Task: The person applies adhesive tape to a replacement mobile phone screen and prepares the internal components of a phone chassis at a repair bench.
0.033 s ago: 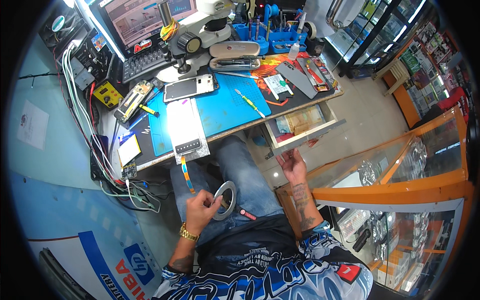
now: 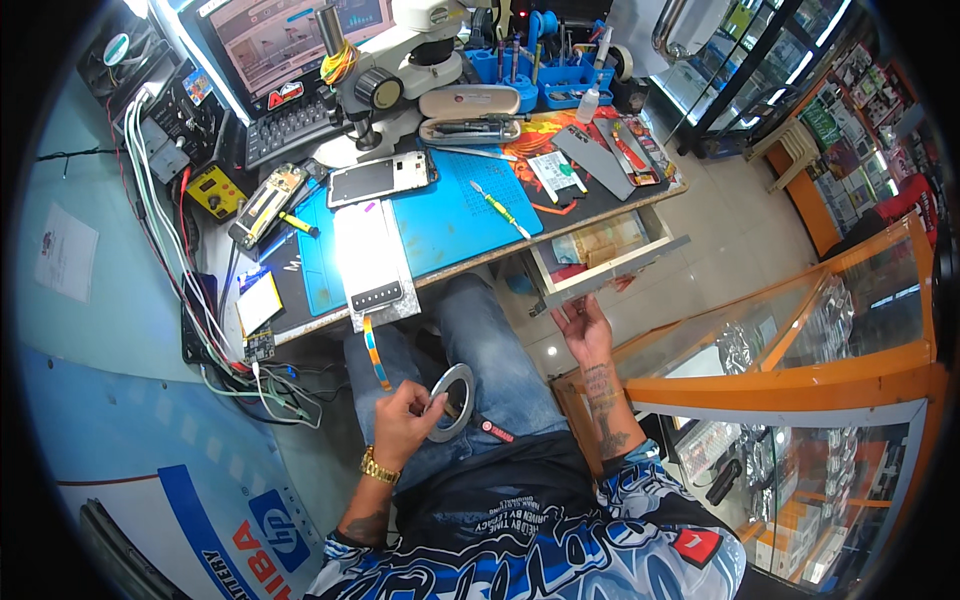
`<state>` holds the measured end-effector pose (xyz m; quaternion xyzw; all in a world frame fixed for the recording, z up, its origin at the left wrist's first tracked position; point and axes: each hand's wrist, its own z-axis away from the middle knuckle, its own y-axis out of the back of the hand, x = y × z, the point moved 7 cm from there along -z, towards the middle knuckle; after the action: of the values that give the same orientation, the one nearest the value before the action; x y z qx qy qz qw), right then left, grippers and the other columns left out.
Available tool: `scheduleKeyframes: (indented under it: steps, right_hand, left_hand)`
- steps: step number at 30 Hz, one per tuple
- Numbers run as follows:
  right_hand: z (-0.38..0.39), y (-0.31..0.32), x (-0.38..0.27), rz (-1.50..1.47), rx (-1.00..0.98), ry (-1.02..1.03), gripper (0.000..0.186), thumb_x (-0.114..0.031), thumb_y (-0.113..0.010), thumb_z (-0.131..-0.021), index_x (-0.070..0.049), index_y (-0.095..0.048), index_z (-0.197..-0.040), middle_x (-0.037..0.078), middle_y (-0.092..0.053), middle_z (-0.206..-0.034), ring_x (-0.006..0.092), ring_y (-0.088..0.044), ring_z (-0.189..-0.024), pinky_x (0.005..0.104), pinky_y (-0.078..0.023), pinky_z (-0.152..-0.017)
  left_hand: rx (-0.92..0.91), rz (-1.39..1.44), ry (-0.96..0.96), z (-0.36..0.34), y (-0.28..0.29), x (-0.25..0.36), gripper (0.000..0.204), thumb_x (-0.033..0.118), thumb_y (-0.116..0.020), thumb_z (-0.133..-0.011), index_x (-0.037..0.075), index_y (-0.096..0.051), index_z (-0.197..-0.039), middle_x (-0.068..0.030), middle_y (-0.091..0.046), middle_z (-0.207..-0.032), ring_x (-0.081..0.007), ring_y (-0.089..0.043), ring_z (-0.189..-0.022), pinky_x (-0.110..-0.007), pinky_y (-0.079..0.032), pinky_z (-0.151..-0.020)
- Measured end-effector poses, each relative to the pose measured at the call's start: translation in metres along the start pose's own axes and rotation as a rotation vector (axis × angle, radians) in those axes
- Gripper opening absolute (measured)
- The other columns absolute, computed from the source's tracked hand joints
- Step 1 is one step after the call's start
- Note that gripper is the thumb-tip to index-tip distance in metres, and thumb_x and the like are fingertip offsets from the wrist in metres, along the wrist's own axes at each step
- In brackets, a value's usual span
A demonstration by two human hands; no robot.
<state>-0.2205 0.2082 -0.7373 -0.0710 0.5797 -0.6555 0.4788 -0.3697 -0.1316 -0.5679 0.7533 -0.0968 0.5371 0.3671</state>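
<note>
My left hand (image 2: 402, 422) pinches the rim of a grey ring-shaped roll of tape (image 2: 467, 392) above my lap. Near its fingertips, an orange and blue strip (image 2: 374, 352) hangs down from a brightly lit white panel (image 2: 370, 250) that overhangs the desk edge. My right hand (image 2: 586, 330) is palm up with fingers spread, at the lower edge of the front of a pulled-out drawer (image 2: 615, 272); I cannot tell if it touches. Folded papers (image 2: 600, 243) lie inside the drawer.
On the blue mat (image 2: 440, 225) lie a phone (image 2: 380, 177) and a green-yellow knife-like tool (image 2: 498, 208). A microscope (image 2: 380, 88) stands behind them. An opened phone (image 2: 268, 205) and cables (image 2: 205, 320) are at the left. An orange-framed glass case (image 2: 760, 385) stands close on the right.
</note>
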Motion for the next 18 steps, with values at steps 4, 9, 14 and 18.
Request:
scheduleKeyframes:
  steps: [4,9,14,18]
  right_hand:
    - [-0.042,-0.030,0.005,0.067,0.064,-0.001,0.020,-0.027,-0.059,-0.104,-0.012,-0.061,-0.116,0.005,-0.063,-0.114,0.0264,-0.059,-0.111,0.0570,-0.044,-0.106]
    - [-0.099,-0.055,0.004,0.166,0.099,0.028,0.032,-0.030,-0.055,-0.105,-0.004,-0.057,-0.124,0.012,-0.066,-0.118,0.0297,-0.063,-0.112,0.0560,-0.051,-0.099]
    - [-0.044,-0.107,-0.003,0.785,-0.061,-0.250,0.029,-0.025,-0.058,-0.102,0.004,-0.065,-0.102,0.014,-0.072,-0.087,0.0254,-0.072,-0.076,0.0355,-0.060,-0.070]
    - [0.014,-0.233,-0.061,1.134,-0.309,0.082,0.024,-0.021,-0.063,-0.099,0.002,-0.068,-0.099,0.009,-0.071,-0.086,0.0150,-0.070,-0.075,0.0278,-0.056,-0.064]
  left_hand:
    - [0.027,-0.032,-0.034,-0.007,-0.002,0.003,0.025,0.010,-0.084,-0.081,0.005,-0.060,-0.083,-0.0040,-0.060,-0.059,-0.0106,-0.056,-0.048,-0.027,-0.043,-0.047]
    - [0.115,-0.171,-0.101,-0.014,0.011,0.002,0.027,0.011,-0.085,-0.080,0.005,-0.059,-0.080,-0.0049,-0.060,-0.060,-0.0141,-0.056,-0.048,-0.029,-0.044,-0.047]
    - [0.263,-0.245,-0.034,-0.007,0.025,-0.010,0.028,0.012,-0.085,-0.080,0.005,-0.059,-0.077,-0.0064,-0.059,-0.059,-0.0180,-0.057,-0.048,-0.032,-0.044,-0.048]
    - [0.276,-0.359,-0.056,-0.010,0.021,-0.016,0.028,0.013,-0.085,-0.080,0.004,-0.059,-0.078,-0.0077,-0.065,-0.064,-0.0189,-0.063,-0.053,-0.031,-0.049,-0.050]
